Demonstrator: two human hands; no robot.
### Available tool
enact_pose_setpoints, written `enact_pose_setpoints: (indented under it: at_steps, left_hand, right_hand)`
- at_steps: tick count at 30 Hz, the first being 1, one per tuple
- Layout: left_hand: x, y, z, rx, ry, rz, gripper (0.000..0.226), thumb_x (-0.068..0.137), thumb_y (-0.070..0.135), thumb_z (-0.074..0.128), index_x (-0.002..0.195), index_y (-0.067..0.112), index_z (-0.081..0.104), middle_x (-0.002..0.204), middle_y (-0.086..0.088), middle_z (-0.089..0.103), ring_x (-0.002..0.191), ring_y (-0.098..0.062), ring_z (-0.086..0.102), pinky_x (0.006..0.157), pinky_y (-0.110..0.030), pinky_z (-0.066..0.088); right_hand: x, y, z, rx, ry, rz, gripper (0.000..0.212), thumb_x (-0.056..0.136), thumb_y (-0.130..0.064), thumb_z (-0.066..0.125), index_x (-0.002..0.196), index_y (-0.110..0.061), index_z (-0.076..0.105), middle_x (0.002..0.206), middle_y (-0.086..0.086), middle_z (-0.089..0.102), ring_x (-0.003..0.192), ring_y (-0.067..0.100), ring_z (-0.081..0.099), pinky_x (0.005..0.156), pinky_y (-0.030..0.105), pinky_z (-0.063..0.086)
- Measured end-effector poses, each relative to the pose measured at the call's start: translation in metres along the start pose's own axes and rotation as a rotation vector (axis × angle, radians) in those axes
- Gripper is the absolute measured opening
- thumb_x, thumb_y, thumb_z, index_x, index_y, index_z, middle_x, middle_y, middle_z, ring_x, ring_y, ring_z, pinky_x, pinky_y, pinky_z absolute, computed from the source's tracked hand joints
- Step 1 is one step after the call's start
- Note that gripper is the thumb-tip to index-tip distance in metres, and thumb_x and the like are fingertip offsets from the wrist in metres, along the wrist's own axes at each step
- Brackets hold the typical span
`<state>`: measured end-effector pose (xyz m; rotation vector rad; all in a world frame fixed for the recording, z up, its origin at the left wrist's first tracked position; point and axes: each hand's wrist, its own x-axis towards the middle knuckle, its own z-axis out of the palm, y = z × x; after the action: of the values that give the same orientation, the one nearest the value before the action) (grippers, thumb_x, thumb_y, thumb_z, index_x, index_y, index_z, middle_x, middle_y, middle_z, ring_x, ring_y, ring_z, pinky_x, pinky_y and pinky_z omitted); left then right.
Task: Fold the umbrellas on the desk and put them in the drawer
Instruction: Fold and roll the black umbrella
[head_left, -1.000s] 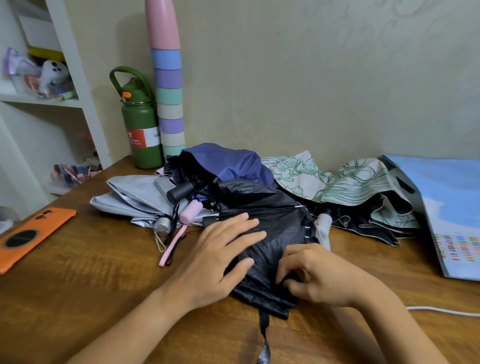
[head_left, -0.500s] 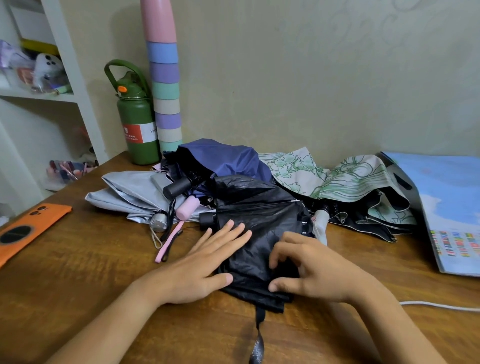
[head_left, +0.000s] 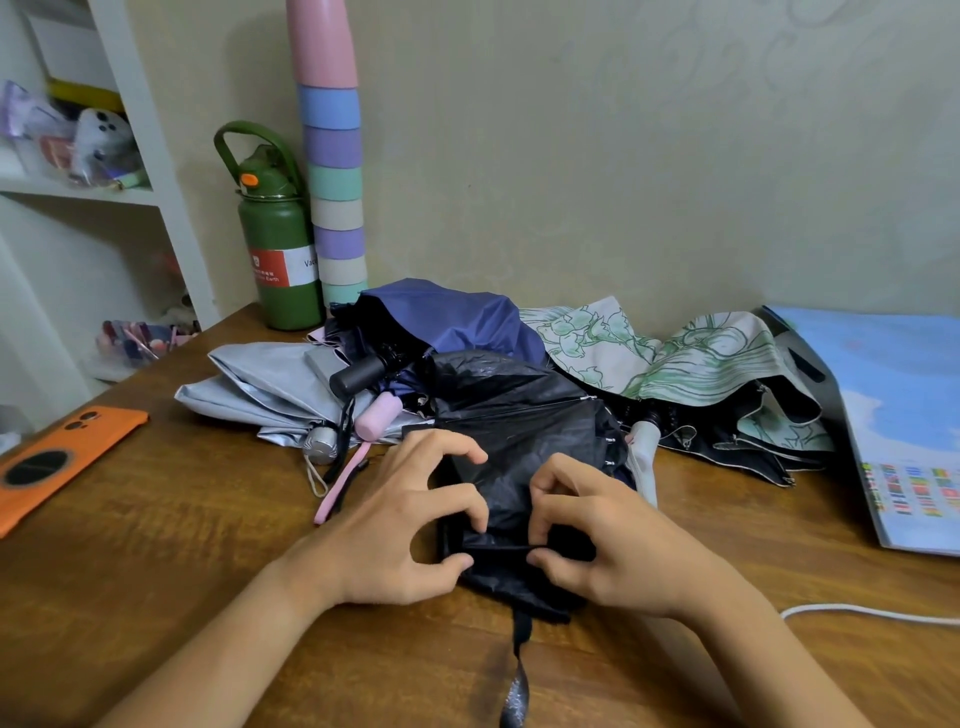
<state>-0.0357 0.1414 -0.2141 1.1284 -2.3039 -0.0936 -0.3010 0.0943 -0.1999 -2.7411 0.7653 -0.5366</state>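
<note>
So both hands are working the black umbrella (head_left: 519, 431), which lies on the wooden desk (head_left: 182, 561) right in front of the person, at the near edge of the umbrella pile. The left hand (head_left: 395, 530) has its fingers curled and pinches the canopy fabric between thumb and fingertips, and the right hand (head_left: 608, 540) does the same thing just beside it, pinching a fold along the same dark edge. The umbrella's strap (head_left: 517, 680) trails toward the camera. Behind it sit a navy umbrella (head_left: 457, 317), a grey umbrella (head_left: 260, 374) to the left and a green floral umbrella (head_left: 691, 358) to the right, all still loose. A green bottle (head_left: 278, 249) stands at the back by the wall, an orange phone case (head_left: 57, 452) lies far left, and a blue folder (head_left: 904, 410) on the right.
</note>
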Motion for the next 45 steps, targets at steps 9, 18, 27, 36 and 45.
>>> enact_pose_setpoints:
  at_steps: [9, 18, 27, 36, 45]
  left_hand:
    - [0.001, -0.006, -0.003, -0.098, 0.025, 0.011, 0.016, 0.085, 0.033, 0.078, 0.076, 0.028, 0.065, 0.117, 0.017, 0.058, 0.118, -0.012, 0.054, 0.1, -0.04, 0.041]
    - [0.004, -0.007, 0.009, -0.042, 0.073, -0.091, 0.016, 0.097, 0.029, 0.062, 0.111, 0.037, 0.06, 0.1, 0.023, 0.061, 0.101, -0.001, 0.058, 0.094, -0.038, 0.045]
    - [0.003, -0.008, 0.011, -0.081, 0.07, -0.124, 0.015, 0.099, 0.024, 0.062, 0.108, 0.036, 0.06, 0.1, 0.025, 0.061, 0.103, 0.0, 0.059, 0.096, -0.036, 0.045]
    - [0.012, -0.003, 0.019, -0.008, 0.106, -0.142, 0.034, 0.109, 0.032, 0.04, 0.139, 0.037, 0.055, 0.145, 0.024, 0.047, 0.145, -0.002, 0.036, 0.116, -0.038, 0.024]
    - [0.003, -0.002, 0.034, 0.26, -0.358, -0.178, 0.064, 0.109, 0.052, 0.025, 0.157, 0.048, -0.016, 0.163, 0.017, -0.035, 0.146, -0.005, -0.04, 0.124, -0.048, -0.018]
  right_hand:
    - [0.003, -0.002, 0.005, 0.066, -0.123, 0.011, 0.013, 0.088, -0.036, 0.072, 0.087, -0.03, 0.06, 0.097, -0.018, 0.05, 0.086, 0.005, 0.053, 0.078, 0.031, 0.049]
    - [0.002, 0.007, 0.002, -0.105, 0.026, 0.069, 0.03, 0.089, -0.04, 0.068, 0.114, -0.028, 0.057, 0.109, -0.012, 0.049, 0.102, 0.007, 0.049, 0.092, 0.031, 0.045]
    - [-0.001, 0.006, 0.0, -0.244, 0.002, 0.066, 0.029, 0.079, -0.025, 0.053, 0.107, -0.025, 0.056, 0.1, -0.01, 0.049, 0.09, 0.013, 0.051, 0.079, 0.03, 0.044]
    - [0.002, 0.008, 0.002, -0.056, -0.145, 0.096, 0.024, 0.082, -0.03, 0.051, 0.098, -0.03, 0.068, 0.085, -0.018, 0.054, 0.075, 0.0, 0.05, 0.073, 0.036, 0.052]
    - [0.009, 0.017, 0.004, 0.118, -0.038, 0.24, 0.01, 0.095, -0.028, 0.064, 0.092, -0.027, 0.073, 0.084, -0.015, 0.07, 0.082, 0.004, 0.064, 0.077, 0.02, 0.048]
